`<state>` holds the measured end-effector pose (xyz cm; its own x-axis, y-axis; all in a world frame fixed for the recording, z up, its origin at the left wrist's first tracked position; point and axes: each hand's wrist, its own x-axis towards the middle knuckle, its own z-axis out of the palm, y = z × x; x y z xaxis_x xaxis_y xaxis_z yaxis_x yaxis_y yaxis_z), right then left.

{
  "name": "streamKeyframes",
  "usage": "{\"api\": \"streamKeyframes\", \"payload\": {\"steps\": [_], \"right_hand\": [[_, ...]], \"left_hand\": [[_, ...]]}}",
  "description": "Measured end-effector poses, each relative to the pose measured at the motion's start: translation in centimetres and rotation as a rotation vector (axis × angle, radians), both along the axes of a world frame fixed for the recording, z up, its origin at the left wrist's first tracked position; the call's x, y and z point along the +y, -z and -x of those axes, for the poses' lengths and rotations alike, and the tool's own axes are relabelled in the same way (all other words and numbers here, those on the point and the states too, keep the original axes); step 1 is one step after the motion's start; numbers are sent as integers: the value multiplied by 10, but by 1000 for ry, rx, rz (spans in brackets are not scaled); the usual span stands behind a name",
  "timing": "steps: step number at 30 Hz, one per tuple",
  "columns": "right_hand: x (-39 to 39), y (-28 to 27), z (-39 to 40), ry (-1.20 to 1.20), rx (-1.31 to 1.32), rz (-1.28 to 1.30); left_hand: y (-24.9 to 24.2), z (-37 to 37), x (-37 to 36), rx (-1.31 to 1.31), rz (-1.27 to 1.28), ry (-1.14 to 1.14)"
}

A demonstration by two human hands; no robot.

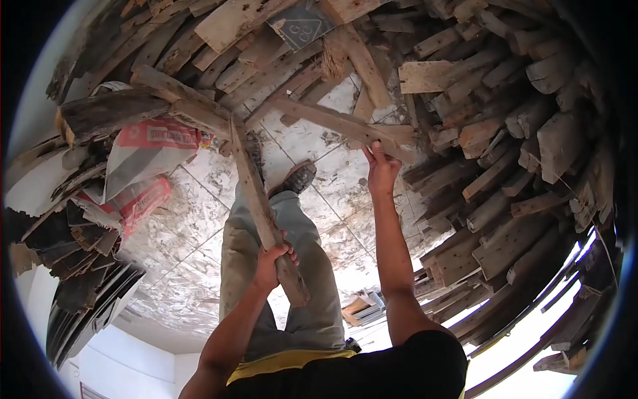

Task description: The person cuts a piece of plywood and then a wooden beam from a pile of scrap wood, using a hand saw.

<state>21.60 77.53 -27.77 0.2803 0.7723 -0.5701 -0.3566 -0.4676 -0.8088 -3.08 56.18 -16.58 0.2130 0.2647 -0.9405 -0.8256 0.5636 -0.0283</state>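
My left hand is wrapped round the lower part of a long wooden beam. That beam slants across my legs, its near end tilted toward me and its far end by other timber. My right hand is closed on the right end of a second wooden plank, thumb up along its side. This plank reaches left over the tiled floor, its far end near more loose wood. Part of my right fingers is hidden behind the wood.
Stacked old timber rises along the right and across the top. A thick wood block lies at upper left, above red and white sacks. My shoe stands on the dusty tile floor. Dark thin boards lean at lower left.
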Motion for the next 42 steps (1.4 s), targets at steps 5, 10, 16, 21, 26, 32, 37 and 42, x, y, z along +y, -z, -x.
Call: {"api": "streamKeyframes", "payload": {"steps": [5,10,16,21,26,32,37,42], "right_hand": [[-10,-10,20,-707,-684,-469],[-51,117,16,-1100,-917,-526],[-59,166,27,-1532,-1296,-639],[-38,201,129,-928,-869,35],[-24,369,235,-649,-711,462],[8,348,270,-1054,-929,484],[-19,364,248,-1072,-1368,254],[7,281,161,-253,-273,213]], "left_hand": [[21,-6,-11,-35,-45,118],[46,4,-33,-171,11,53],[49,15,-35,-202,61,52],[53,10,-43,-119,55,57],[54,14,-44,14,105,70],[46,15,-39,53,138,87],[32,8,-43,196,-15,60],[30,9,-37,356,-131,50]]}}
